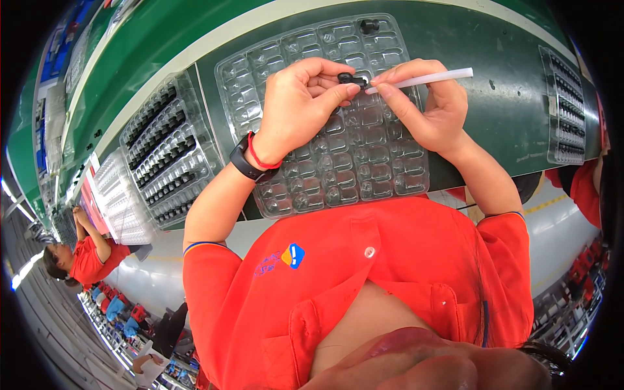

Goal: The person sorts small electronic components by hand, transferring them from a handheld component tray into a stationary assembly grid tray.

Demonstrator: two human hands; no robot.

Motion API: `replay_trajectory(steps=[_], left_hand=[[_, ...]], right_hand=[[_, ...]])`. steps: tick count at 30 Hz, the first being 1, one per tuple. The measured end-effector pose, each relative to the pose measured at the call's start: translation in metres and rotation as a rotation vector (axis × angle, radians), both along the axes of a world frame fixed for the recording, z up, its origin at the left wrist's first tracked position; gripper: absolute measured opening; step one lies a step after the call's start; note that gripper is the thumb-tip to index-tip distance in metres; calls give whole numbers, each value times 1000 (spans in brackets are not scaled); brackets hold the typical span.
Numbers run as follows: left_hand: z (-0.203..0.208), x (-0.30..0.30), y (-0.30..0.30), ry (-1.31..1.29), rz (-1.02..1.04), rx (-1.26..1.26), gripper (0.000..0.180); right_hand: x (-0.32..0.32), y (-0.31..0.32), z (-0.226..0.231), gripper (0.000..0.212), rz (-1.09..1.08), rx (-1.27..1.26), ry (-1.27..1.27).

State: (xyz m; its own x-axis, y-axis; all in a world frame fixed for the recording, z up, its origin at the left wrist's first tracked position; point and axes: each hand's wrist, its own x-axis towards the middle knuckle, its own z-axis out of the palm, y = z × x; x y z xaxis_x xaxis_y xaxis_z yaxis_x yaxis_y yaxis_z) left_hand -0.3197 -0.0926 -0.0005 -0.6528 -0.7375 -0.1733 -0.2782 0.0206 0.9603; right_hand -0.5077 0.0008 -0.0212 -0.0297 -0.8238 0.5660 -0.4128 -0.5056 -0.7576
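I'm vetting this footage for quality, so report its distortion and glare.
In the head view, fisheye distortion bows the clear tray's edges, and black fills the corners; pale glare lies on the green table beyond the right hand.

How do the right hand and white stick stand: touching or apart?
Touching. The head view shows the right hand pinching the white stick in a closed grip.

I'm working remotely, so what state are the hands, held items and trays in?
Left hand, pinching the black part.
Right hand, gripping the white rod.
Black part, held over the middle clear tray.
White rod, slanted, left end beside the black part.
Middle clear tray, black piece in far-right corner pocket.
Left clear tray, loaded with rows of black pieces.
Right clear tray, likewise loaded.
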Motion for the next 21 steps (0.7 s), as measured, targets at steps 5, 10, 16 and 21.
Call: replay_trajectory(steps=[5,10,16,21], left_hand=[[7,-5,-6,16,15,-130,21],[16,-27,-30,24,-88,-754,23],[-1,-55,-37,70,-148,-1152,17],[-16,-54,-41,-51,-203,-1341,9]], right_hand=[[1,1,2,22,27,-76,30],[7,1,7,21,39,-171,122],[10,-2,10,21,32,-210,176],[11,-2,14,18,28,-196,241]])
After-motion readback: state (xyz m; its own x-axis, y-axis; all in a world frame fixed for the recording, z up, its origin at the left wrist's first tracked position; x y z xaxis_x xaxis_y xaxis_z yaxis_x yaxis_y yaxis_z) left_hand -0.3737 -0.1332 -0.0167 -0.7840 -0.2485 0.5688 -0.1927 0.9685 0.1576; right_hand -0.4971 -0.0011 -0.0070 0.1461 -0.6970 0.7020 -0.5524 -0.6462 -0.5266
